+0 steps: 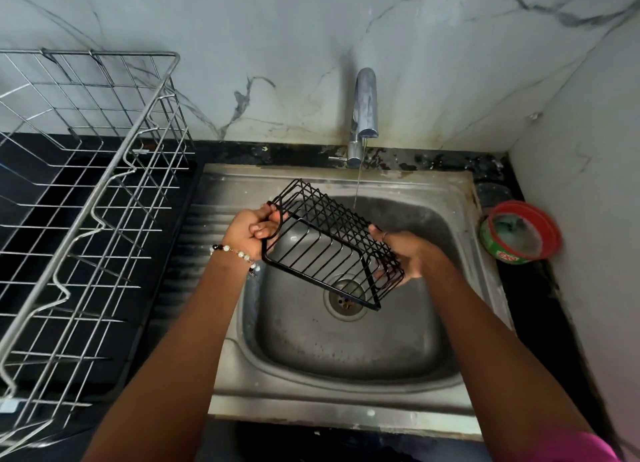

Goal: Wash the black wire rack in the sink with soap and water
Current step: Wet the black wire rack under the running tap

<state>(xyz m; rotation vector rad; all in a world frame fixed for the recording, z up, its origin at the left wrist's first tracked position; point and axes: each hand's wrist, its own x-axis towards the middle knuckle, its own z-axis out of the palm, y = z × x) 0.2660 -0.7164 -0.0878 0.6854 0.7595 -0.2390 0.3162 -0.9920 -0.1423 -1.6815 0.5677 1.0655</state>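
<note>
Two-hand grip on black wire rack [325,243]

Sink [346,385] basin lies open below; tap [363,115] behind, dish rack [86,201] left, soap tub [519,234] right.

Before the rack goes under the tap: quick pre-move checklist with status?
1. Left hand grips the black rack at its end: ok.
2. Right hand holds the other end: ok.
3. Rack held over the sink: ok.
4. Tap running, thin stream: ok.
5. Rack under the stream: not ok, stream falls behind it.
6. Soap on the rack: cannot tell; soap tub sits to the right.
</note>
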